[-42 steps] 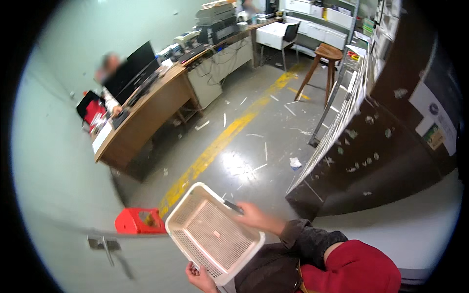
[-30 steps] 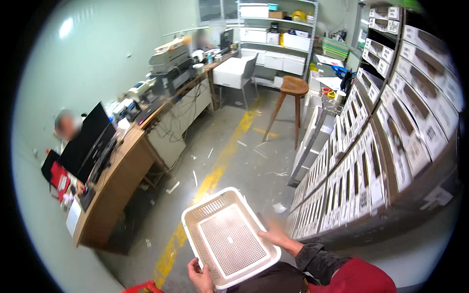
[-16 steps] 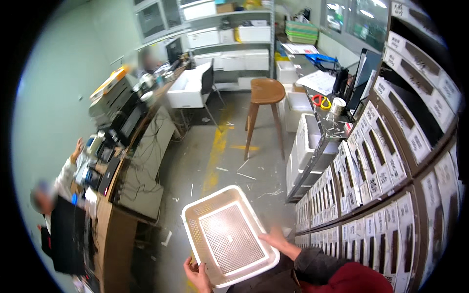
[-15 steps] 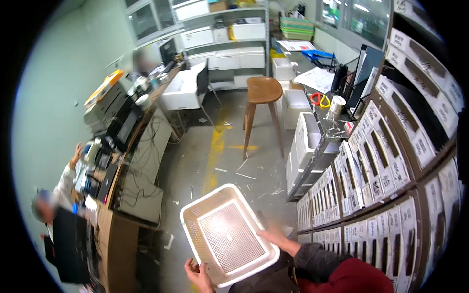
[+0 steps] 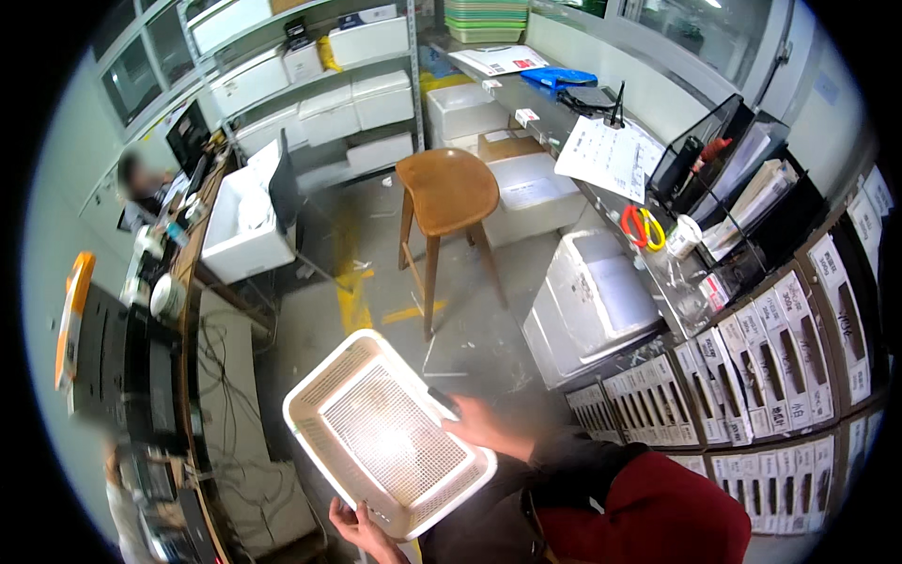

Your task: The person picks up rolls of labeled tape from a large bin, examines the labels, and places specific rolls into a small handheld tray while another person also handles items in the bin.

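Observation:
A shallow cream plastic basket [image 5: 324, 470] with a perforated floor is tilted in front of my body, above the floor. The bare mesh of its bottom shows, with a bright patch of light on it. My left hand [image 5: 362, 528] holds the near left corner, fingers curled at the rim. On the right long side, my right hand [image 5: 489, 428] grips the rim. A small dark object [image 5: 443, 402] sticks out past the right fingers over the basket; its kind cannot be made out.
Ahead stands a brown wooden stool [image 5: 447, 193]. A workbench at right carries papers [image 5: 611, 155], red-and-yellow scissors [image 5: 643, 227] and a white cup [image 5: 683, 237]. White foam boxes [image 5: 587, 301] sit below. Labelled drawers [image 5: 648, 399] line the right. Co-workers sit along the left desks.
My view has moved forward and turned right, so the stool and workbench look nearer. The basket stays in both hands. The dark object by my right hand shows more clearly.

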Motion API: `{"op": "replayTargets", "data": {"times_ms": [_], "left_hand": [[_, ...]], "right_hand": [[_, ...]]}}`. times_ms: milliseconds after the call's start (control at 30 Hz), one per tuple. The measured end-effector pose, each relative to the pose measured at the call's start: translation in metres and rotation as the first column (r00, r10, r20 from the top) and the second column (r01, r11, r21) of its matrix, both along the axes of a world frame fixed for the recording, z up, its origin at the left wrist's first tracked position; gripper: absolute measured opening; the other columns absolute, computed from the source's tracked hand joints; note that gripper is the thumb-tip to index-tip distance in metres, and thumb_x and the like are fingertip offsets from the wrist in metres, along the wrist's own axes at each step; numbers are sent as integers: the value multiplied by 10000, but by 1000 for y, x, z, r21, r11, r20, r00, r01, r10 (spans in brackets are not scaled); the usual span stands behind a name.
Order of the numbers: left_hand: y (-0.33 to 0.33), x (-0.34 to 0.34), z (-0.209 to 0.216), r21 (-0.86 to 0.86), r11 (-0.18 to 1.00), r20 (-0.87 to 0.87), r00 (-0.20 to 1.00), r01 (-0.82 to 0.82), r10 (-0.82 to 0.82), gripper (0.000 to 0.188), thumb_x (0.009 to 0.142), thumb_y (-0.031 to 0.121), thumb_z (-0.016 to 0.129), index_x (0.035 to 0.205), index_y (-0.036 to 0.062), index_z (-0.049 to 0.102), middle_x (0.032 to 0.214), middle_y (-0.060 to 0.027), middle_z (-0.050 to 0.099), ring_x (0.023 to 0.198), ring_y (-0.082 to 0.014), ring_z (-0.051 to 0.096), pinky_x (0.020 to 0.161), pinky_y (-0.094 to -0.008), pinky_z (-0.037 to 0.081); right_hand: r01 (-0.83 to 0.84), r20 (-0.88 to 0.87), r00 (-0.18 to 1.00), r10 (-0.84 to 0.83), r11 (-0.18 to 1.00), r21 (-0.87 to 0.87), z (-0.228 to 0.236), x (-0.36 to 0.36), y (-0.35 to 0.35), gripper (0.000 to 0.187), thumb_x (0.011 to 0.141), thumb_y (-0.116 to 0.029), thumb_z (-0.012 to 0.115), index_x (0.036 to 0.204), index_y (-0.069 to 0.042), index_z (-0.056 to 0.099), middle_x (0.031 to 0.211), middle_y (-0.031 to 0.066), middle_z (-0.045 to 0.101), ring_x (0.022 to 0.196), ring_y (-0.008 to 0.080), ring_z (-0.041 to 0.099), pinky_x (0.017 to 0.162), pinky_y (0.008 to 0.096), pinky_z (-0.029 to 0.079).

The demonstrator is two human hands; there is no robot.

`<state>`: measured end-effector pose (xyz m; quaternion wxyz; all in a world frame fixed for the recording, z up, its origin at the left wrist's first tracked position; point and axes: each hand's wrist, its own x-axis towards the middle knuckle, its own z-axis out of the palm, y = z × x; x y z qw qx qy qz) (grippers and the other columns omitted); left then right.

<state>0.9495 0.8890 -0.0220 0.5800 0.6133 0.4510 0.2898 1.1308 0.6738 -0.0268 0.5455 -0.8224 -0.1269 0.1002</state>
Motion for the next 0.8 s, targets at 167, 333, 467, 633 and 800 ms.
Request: {"op": "replayTargets", "data": {"times_ms": [167, 333, 467, 633, 800], "left_hand": [[84, 150, 30, 4, 976, 49, 974, 220, -220, 451, 797, -57, 532, 1233, 0, 431, 1057, -138, 520, 963, -202, 520, 834, -313, 424], [136, 270, 49, 1, 943, 97, 939, 332, -331, 412, 813, -56, 515, 1215, -22, 433, 1096, -141, 533, 1006, -198, 524, 870, -309, 419], [178, 335, 26, 14, 960, 43, 959, 278, -278, 412, 810, -58, 511, 1215, -26, 445, 1128, -136, 527, 1031, -203, 516, 881, -308, 413], [226, 391, 21, 63, 982, 10, 984, 177, -178, 432, 784, -84, 529, 1207, -53, 447, 1183, -148, 511, 1085, -223, 503, 910, -322, 406], [246, 430, 21, 56, 997, 19, 999, 47, -48, 450, 775, -80, 563, 1208, -44, 446, 1202, -135, 501, 1100, -205, 496, 955, -302, 378]], "right_hand": [[210, 0, 978, -210, 975, -71, 38, 96, 47, 337, 721, -207, 643, 972, 16, 612, 906, 236, 638, 839, 366, 632, 740, 391, 492], [263, -60, 961, -269, 960, -93, 39, 199, 93, 341, 722, -245, 639, 948, 10, 618, 811, 230, 637, 776, 364, 639, 702, 410, 493], [188, -129, 970, -205, 973, -133, 4, 282, 137, 341, 713, -269, 649, 912, 8, 635, 786, 222, 634, 739, 360, 634, 686, 417, 496], [8, -156, 987, -25, 994, -111, -7, 391, 213, 309, 706, -265, 658, 889, -16, 644, 788, 218, 640, 757, 366, 638, 691, 417, 503], [-197, -57, 980, 190, 965, -173, 20, 480, 273, 303, 711, -242, 674, 878, 8, 640, 759, 230, 633, 730, 379, 634, 672, 419, 498]]}}
